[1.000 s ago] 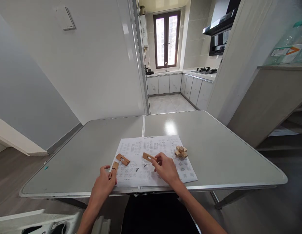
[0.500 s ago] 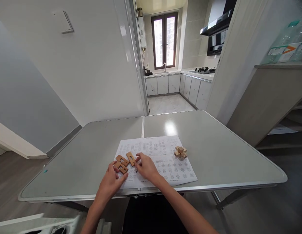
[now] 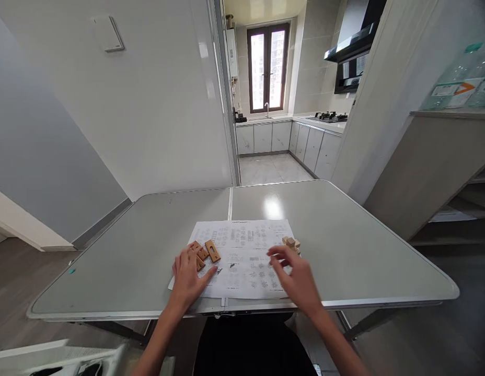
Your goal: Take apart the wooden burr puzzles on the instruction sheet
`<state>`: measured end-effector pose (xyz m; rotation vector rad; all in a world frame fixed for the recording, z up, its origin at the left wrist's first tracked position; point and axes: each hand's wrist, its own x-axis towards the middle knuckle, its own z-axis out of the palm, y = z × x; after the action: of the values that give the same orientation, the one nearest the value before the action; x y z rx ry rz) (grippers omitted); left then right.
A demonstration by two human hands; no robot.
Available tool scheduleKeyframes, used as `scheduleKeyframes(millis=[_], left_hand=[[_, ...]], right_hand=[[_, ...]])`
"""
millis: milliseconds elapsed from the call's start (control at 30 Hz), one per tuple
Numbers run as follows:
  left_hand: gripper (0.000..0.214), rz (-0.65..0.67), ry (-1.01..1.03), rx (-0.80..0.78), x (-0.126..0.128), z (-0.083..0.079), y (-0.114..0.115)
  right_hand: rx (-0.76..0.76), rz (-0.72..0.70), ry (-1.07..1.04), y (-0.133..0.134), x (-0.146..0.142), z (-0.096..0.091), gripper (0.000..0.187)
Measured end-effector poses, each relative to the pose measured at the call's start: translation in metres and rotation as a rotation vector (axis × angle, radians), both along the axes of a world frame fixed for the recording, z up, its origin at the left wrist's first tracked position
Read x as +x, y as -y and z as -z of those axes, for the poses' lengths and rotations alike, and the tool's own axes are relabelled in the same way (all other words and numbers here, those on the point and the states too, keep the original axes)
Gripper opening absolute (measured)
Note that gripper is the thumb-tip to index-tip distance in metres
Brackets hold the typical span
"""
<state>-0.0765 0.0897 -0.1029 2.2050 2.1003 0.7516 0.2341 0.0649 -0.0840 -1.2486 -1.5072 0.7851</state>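
Flat brown wooden puzzle pieces lie on the left part of a printed instruction sheet [image 3: 237,261]. My left hand [image 3: 186,277] rests over two of these pieces [image 3: 200,265], fingers spread and thumb out on the paper, partly covering them. A slotted wooden piece [image 3: 213,251] with a dark mark lies apart, just right of those fingertips. Above the right side of the sheet is my right hand [image 3: 297,277], its fingers bent and thumb apart, with nothing seen in them. Behind it, partly hidden, stands a pale wooden burr puzzle [image 3: 291,243] made of interlocked blocks.
The sheet lies on a grey folding table [image 3: 344,250] with a metal edge and a central seam. Plastic bottles [image 3: 458,78] stand on a ledge at right. A white open container [image 3: 58,357] is at lower left. Beyond the table is a kitchen with cabinets [image 3: 262,138].
My right hand has left the slotted piece and moved right, toward the burr puzzle. My left hand has shifted slightly up and right over the flat pieces. The sheet has turned slightly.
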Motion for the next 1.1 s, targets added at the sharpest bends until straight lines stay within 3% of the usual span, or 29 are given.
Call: scheduleKeyframes(millis=[100,167,367,567,667,733,933,1100], left_hand=[[0.071,0.054,-0.063,-0.029,0.007,0.004,-0.015],[0.074,0.07,-0.096,-0.052,0.007,0.006,-0.027],[0.074,0.067,-0.074,-0.075,-0.005,0.004,-0.051],[0.063,0.063,-0.048,0.005,-0.01,-0.003,-0.057],[0.055,0.069,0.029,0.116,0.003,-0.011,-0.048],[0.044,0.121,0.193,0.114,0.019,-0.019,-0.036],[0.046,0.309,0.764,-0.222,0.069,-0.053,0.01],[0.04,0.36,0.935,-0.285,0.094,-0.081,0.042]], right_hand=[[0.071,0.332,0.082,-0.003,0.033,0.015,0.027],[0.136,0.416,0.149,-0.008,0.046,0.027,0.035],[0.051,0.319,0.16,-0.021,0.054,0.055,0.057],[0.003,0.274,0.122,-0.028,0.054,0.073,0.06],[-0.014,0.317,0.092,-0.03,0.054,0.074,0.054],[-0.04,0.368,0.082,-0.03,0.054,0.071,0.052],[-0.077,0.334,0.135,-0.027,0.051,0.059,0.049],[-0.069,0.306,0.084,-0.019,0.049,0.047,0.054]])
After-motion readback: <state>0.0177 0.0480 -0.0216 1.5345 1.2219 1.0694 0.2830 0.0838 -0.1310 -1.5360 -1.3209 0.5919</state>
